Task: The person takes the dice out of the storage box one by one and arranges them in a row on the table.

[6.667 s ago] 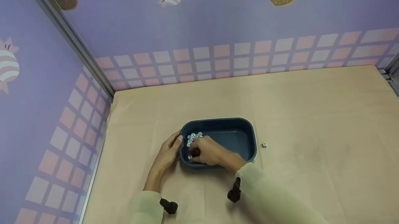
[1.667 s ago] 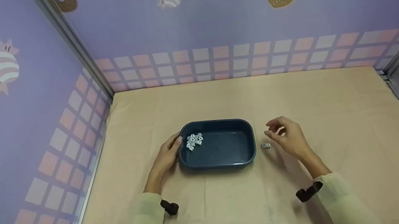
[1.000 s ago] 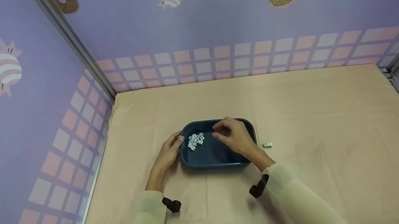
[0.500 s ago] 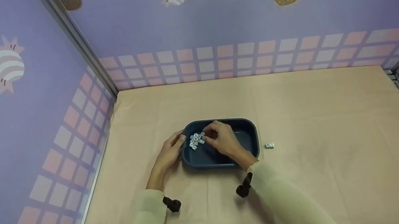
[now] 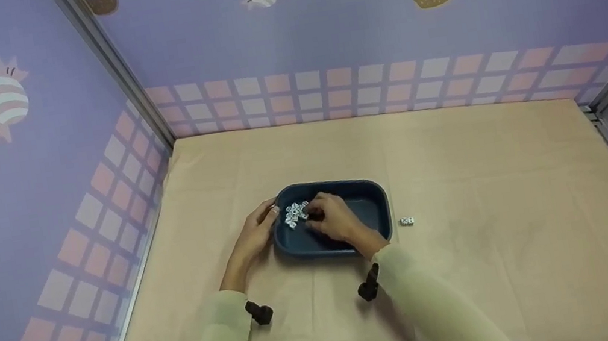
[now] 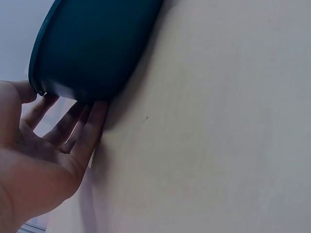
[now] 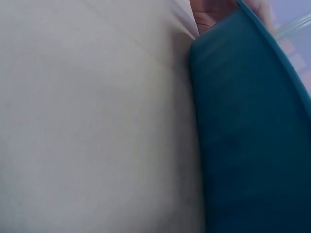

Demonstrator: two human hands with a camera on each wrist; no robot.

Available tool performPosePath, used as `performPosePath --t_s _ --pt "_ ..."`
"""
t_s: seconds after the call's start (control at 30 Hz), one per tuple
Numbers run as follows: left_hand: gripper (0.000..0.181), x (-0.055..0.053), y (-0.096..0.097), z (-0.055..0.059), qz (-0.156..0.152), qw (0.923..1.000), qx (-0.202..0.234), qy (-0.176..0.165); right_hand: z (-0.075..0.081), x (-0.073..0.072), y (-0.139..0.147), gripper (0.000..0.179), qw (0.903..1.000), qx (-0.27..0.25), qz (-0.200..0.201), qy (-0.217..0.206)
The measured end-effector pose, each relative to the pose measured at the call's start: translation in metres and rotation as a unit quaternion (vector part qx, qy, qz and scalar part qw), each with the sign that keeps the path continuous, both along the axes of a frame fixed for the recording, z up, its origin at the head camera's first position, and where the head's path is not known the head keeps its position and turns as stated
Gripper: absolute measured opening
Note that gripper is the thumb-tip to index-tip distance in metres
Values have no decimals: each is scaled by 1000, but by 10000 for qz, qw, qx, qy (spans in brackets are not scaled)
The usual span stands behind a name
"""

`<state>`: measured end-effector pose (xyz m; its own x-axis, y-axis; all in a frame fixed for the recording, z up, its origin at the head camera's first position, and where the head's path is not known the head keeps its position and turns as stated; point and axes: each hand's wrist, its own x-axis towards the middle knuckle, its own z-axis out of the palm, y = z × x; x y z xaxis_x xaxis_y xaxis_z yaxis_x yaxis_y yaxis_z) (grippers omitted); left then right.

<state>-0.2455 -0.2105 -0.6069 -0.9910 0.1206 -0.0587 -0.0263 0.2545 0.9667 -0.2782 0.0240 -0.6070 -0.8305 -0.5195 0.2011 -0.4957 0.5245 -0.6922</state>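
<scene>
A dark blue rectangular tray [image 5: 375,217] with rounded corners sits on the cloth-covered table. My left hand [image 5: 253,233] holds its left end. In the left wrist view the thumb is at the rim of the tray [image 6: 92,43] and the fingers [image 6: 90,131] press the outer wall below. Several white dice with black pips [image 5: 294,213] lie bunched inside the tray's left end. Bent fingers of my right hand [image 5: 337,217] reach into the tray at the right edge of this pile; I cannot tell whether they pinch a die.
Two white dice [image 5: 406,221] stand side by side on the beige cloth [image 5: 496,225], just right of the tray. A purple wall [image 5: 340,12] with candy and doughnut prints closes off the back; another panel [image 5: 60,172] rises at the left.
One die stood right of the tray at first; now there are two. My right hand has come back from beside them, leftward over the tray to the pile. My left hand has stayed on the tray.
</scene>
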Motion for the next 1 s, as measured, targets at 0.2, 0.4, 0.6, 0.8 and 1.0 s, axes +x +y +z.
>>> performPosePath --t_s 0.2,0.4,0.6,0.8,1.0 --pt "48 -1 0 2 28 10000 -63 60 2 -1 -2 23 9999 138 9 -25" --pt "48 0 1 -1 -37 10000 61 -9 -1 0 0 19 9996 270 7 -105" --pt "48 0 2 -2 -29 10000 0 -78 -1 2 2 9 9991 320 -78 -249" --pt "48 -2 1 -4 -29 10000 -37 -57 -1 0 1 9 9985 435 -88 -307" --pt "48 -1 -3 -7 6 10000 42 8 -3 1 -2 9 9985 508 -10 -222"
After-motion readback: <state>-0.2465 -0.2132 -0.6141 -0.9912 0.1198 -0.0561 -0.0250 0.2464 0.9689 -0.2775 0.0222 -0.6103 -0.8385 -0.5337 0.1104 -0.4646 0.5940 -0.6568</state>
